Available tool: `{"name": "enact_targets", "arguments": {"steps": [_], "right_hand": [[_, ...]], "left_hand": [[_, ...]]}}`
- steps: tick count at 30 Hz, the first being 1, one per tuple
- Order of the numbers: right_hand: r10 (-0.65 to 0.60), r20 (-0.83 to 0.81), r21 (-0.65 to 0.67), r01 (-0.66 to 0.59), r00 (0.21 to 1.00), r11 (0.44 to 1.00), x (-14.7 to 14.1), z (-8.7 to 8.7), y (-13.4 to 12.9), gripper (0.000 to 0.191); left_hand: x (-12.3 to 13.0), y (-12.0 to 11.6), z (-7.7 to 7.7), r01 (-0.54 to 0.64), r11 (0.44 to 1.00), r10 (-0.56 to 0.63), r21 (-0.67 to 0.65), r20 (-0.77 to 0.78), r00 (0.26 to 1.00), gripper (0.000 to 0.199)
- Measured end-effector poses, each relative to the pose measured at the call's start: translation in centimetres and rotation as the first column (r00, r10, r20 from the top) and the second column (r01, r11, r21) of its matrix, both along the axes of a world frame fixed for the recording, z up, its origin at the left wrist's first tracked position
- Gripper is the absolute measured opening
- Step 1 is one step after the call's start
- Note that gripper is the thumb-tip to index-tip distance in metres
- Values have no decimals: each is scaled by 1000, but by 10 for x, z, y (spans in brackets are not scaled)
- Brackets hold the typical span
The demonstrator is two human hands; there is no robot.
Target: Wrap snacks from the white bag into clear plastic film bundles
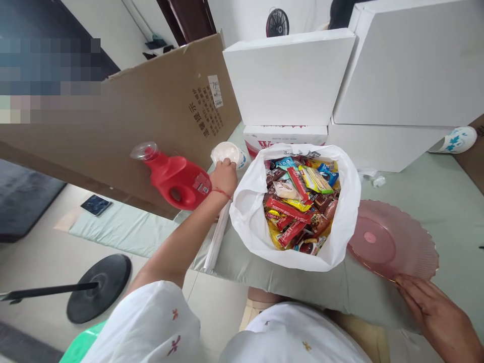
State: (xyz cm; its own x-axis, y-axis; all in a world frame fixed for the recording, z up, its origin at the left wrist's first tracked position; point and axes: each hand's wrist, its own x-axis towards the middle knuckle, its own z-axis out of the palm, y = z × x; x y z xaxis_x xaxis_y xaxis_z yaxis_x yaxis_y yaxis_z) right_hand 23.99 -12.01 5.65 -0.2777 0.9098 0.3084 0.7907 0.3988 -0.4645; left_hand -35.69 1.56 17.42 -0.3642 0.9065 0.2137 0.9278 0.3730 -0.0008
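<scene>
Head view: my left hand curls at the cups; my right hand, fingers nearly straight, touches the near rim of the plate, beside the bag. I cannot tell either grip. Plate seems stiff, slippery; better hold its rim.

Snacks in bag on table, cups left, plate right, boxes behind

Fan, white boxes, printed cardboard, round black base
</scene>
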Motion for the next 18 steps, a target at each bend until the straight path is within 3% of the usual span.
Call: {"name": "enact_targets", "arguments": {"steps": [3, 6, 8, 9, 11, 14, 16, 18], "right_hand": [[20, 37, 27, -21, 999, 999, -1, -4, -2, 39], [-10, 19, 21, 9, 1000, 1000, -8, -3, -6, 35], [-11, 19, 23, 10, 1000, 1000, -10, -1, -8, 33], [-13, 25, 30, 12, 1000, 999, -10, 0, -9, 33], [-20, 45, 51, 18, 999, 999, -6, 2, -12, 32], [-20, 49, 92, 15, 999, 996, 1, 7, -15, 31], [-9, 26, 105, 6, 1000, 994, 3, 10, -17, 29], [10, 5, 102, -11, 1000, 995, 2, 14, -18, 27]], "left_hand": [[22, -12, 48, 183, 981, -175, 70, -105, 979, 33], [69, -24, 94, 360, 887, -384, 289, 27, 923, 26], [115, -30, 115, 380, 789, -545, 482, 266, 795, 15], [143, -32, 121, 350, 755, -611, 554, 403, 681, 8], [202, -26, 120, 209, 734, -670, 646, 641, 374, 6], [290, 8, 92, 19, 777, -623, 629, 774, -110, 9], [338, 43, 63, -134, 850, -523, 509, 787, -328, 11], [370, 78, 35, -297, 928, -358, 227, 766, -533, 18]]}}
